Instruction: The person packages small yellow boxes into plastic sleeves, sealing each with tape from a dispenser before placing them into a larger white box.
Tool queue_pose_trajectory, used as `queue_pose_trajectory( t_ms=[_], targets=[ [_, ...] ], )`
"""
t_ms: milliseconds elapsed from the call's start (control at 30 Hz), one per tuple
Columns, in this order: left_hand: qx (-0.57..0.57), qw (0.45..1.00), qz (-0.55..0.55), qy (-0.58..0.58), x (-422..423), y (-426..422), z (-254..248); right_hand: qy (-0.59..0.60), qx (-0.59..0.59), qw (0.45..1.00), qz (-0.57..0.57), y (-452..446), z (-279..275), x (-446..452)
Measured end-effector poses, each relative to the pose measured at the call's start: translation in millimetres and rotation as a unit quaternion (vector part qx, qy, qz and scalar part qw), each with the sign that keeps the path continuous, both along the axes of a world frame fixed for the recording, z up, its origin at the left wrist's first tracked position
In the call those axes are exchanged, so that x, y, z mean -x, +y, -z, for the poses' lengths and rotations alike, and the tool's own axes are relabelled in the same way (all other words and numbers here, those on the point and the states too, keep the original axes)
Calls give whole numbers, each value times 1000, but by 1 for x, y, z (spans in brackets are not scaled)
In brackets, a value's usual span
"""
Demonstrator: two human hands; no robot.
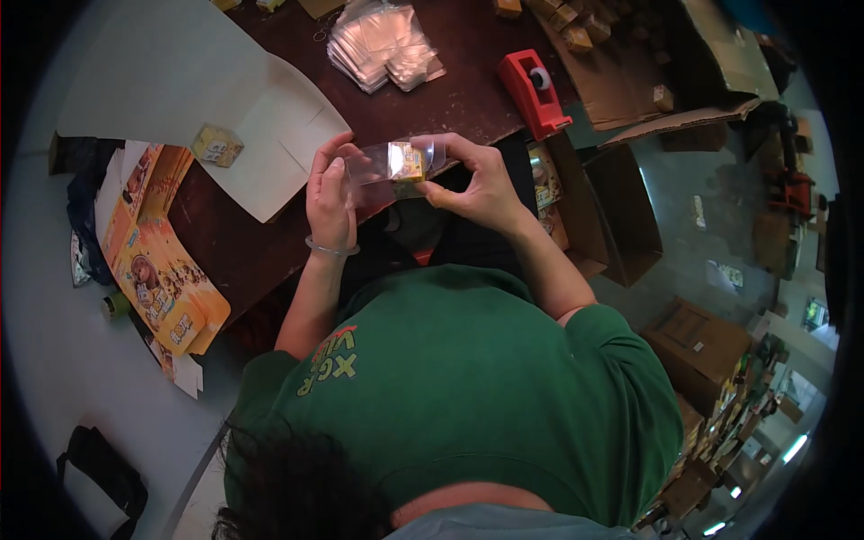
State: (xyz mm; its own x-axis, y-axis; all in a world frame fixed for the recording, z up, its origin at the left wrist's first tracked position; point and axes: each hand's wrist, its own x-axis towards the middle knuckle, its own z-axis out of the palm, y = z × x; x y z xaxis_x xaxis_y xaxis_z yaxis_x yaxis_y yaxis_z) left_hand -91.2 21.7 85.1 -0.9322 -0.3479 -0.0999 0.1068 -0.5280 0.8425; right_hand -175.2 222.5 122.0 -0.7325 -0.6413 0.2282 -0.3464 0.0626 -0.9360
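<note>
My left hand (pixel 330 202) holds one end of a clear plastic sleeve (pixel 367 169), its thumb and fingers on either side of the film. A small yellow printed box (pixel 407 164) sits at the sleeve's other end; I cannot tell whether it is fully inside. My right hand (pixel 481 184) grips that end with thumb below and fingers above, closed around the box and film. Both hands are over the table's near edge. Beyond them lies a pile of flat clear plastic sleeves (pixel 382 45).
A red tape dispenser (pixel 533 94) stands on the dark table (pixel 459 108). Another small box (pixel 217 145) rests on white card (pixel 261 171). Yellow printed card sheets (pixel 157 279) lie left. Open cartons (pixel 621 211) are at the right, and one carton (pixel 612 90) has several small boxes.
</note>
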Motion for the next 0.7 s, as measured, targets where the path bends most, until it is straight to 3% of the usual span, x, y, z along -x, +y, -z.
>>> queue_pose_trajectory(
  t_ms=[100,233,333,433,467,533,567,633,667,700],
  targets=[
    [35,999,0,8,-3,-6,5,-18,-29,999,32,-4,-8,-12],
    [144,989,-20,14,-7,-11,12,109,-11,985,130,-12,12,-23],
    [219,975,-28,25,-10,-14,15,129,-17,986,106,-13,16,-24],
    [427,897,-89,72,-8,-1,0,168,-69,981,65,-12,20,-23],
    [414,905,-78,53,-10,-1,2,144,-55,987,49,-11,22,-22],
    [261,963,-65,20,-14,-4,16,98,-24,995,19,-10,25,-19],
    [182,982,-57,4,-15,-6,21,16,5,1000,0,-9,23,-19],
    [179,982,-55,10,-15,-9,18,-150,62,986,-39,-3,14,-19],
    [177,983,-56,10,-16,-9,17,-178,-7,973,-147,3,8,-16],
    [154,988,-27,14,-17,-3,16,-88,-62,984,-143,1,13,-17]
  ],
)
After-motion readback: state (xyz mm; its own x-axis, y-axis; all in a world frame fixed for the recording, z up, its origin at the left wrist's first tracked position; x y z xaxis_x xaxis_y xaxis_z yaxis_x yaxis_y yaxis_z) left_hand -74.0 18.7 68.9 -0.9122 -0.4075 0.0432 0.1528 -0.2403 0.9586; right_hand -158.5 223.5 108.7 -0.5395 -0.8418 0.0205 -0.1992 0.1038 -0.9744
